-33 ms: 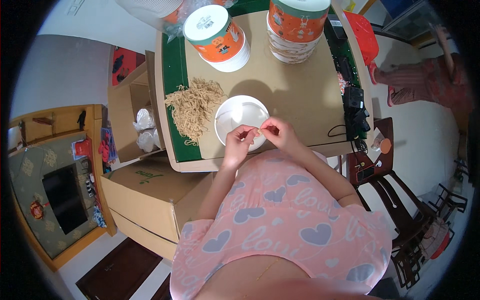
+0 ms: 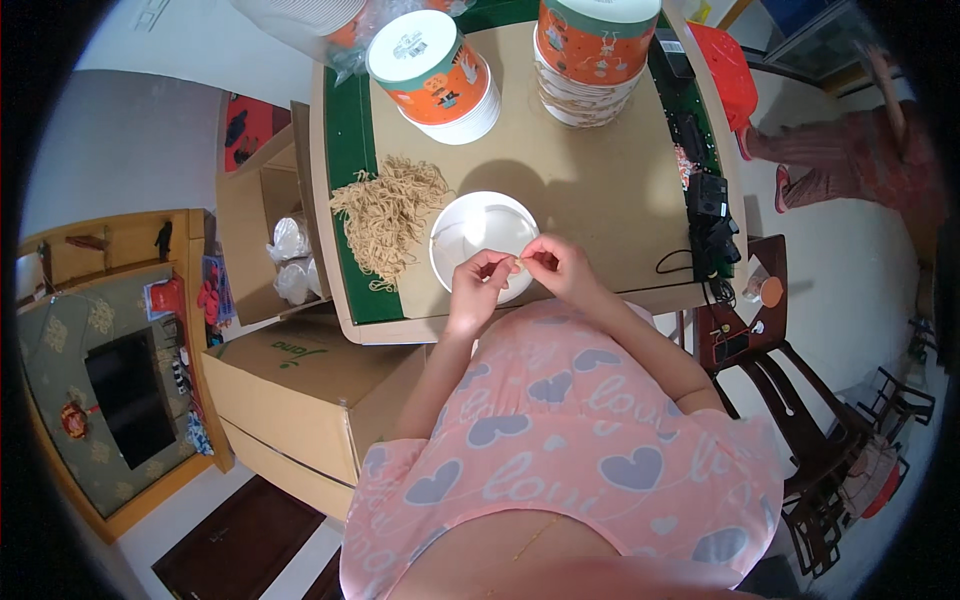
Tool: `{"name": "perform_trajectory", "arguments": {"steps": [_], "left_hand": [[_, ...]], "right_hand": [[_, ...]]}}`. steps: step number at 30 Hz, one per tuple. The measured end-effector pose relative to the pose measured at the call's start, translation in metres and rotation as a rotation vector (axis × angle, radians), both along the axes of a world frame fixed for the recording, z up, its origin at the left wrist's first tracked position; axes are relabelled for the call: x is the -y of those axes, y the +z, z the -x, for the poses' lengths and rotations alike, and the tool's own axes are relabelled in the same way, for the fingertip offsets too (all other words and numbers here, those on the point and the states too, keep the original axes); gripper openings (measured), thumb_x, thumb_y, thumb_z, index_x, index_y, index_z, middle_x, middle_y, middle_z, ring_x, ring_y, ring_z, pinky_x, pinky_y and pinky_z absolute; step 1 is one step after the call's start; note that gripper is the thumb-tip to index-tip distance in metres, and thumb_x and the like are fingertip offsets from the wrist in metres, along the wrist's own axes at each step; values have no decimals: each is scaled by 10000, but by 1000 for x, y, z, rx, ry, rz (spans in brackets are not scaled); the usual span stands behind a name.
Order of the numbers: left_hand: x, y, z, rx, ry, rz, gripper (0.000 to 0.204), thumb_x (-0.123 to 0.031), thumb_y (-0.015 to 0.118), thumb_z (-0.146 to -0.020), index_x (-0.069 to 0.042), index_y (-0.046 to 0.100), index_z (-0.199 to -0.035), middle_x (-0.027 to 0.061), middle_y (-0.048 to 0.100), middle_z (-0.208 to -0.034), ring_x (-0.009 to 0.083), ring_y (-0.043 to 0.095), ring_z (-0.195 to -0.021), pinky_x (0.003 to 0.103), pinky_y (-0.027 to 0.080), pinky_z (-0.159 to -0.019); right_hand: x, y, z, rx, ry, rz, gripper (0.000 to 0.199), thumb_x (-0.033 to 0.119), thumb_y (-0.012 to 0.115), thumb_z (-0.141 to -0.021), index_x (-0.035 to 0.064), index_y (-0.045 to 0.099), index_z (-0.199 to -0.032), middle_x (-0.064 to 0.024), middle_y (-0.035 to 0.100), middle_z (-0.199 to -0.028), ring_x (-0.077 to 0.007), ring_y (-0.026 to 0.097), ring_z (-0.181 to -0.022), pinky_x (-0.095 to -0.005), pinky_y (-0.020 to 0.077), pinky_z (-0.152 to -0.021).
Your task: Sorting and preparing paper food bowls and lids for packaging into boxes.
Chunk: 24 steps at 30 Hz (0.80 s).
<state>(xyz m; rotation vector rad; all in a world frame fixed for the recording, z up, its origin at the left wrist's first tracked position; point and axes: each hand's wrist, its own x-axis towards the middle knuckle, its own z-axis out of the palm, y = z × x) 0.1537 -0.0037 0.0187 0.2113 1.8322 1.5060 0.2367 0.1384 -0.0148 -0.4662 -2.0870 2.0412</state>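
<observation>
My left hand (image 2: 482, 284) and my right hand (image 2: 557, 268) meet fingertip to fingertip over the near rim of a white round tub (image 2: 470, 222). Both pinch at one small pale bit, too small to name. The tub shows a smooth white inside and stands near the table's front edge. Just left of it lies a loose heap of tan cords (image 2: 385, 215). Beyond, upside-down orange and green paper tubs are nested in a left stack (image 2: 450, 85) and a right stack (image 2: 592, 50).
Brown cardboard (image 2: 620, 190) covers the green tabletop. Black adapters and cables (image 2: 708, 205) line the right edge, beside a red bag (image 2: 725, 75). An open carton (image 2: 262, 205) and a large closed carton (image 2: 300, 385) stand at the left. A person (image 2: 850, 150) is at the far right, beyond dark chairs (image 2: 800, 405).
</observation>
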Motion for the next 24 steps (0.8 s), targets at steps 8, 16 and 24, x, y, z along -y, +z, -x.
{"name": "perform_trajectory", "arguments": {"steps": [8, 16, 24], "left_hand": [[-2, -4, 3, -41, 21, 16, 107, -103, 555, -890, -7, 603, -877, 22, 629, -750, 39, 463, -571, 184, 365, -501], [-7, 2, 0, -39, 74, 9, 106, -90, 552, -892, 6, 596, -877, 29, 621, -742, 52, 458, -573, 203, 390, -536], [-7, 6, -2, -222, -11, 27, 120, -102, 589, -862, 2, 628, -907, 39, 630, -738, 77, 524, -612, 222, 432, -573]], "right_hand": [[-3, 1, 1, -23, -5, -55, 65, 77, 633, -789, 27, 596, -803, -28, 518, -707, -81, 477, -581, -231, 378, -512], [-9, 7, 1, -36, -20, -125, 81, 93, 629, -796, 32, 616, -848, -46, 546, -728, -95, 475, -571, -244, 381, -509], [-8, 18, 0, -51, -47, -118, 77, 65, 632, -799, 57, 644, -874, -36, 580, -739, -101, 512, -581, -232, 407, -531]]}}
